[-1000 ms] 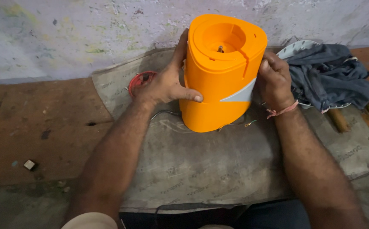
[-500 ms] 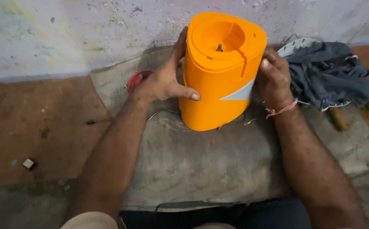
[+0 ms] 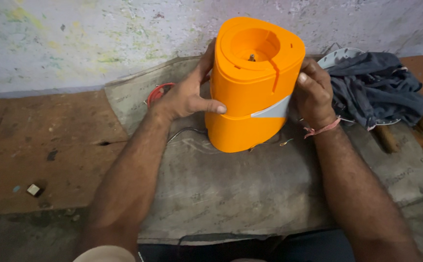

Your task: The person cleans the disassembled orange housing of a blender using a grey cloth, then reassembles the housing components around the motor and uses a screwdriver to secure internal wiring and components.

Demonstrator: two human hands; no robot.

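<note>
An orange plastic appliance base [image 3: 250, 92], rounded-triangular with a round socket and a small metal shaft on top, stands upright on a grey mat [image 3: 250, 194]. A grey band crosses its front right side. My left hand [image 3: 187, 94] grips its left side, thumb laid across the front. My right hand [image 3: 313, 90] holds its right side, a pink thread around that wrist. Thin wires trail from under the base onto the mat.
A crumpled dark blue cloth [image 3: 376, 90] lies to the right over a white round object [image 3: 338, 57]. A red ring-shaped thing [image 3: 158, 92] peeks out behind my left hand. Bare brown floor [image 3: 41, 140] lies left, with a small white block [image 3: 33, 189]. A stained wall runs behind.
The orange base has shifted slightly; both hands keep the same hold on its sides.
</note>
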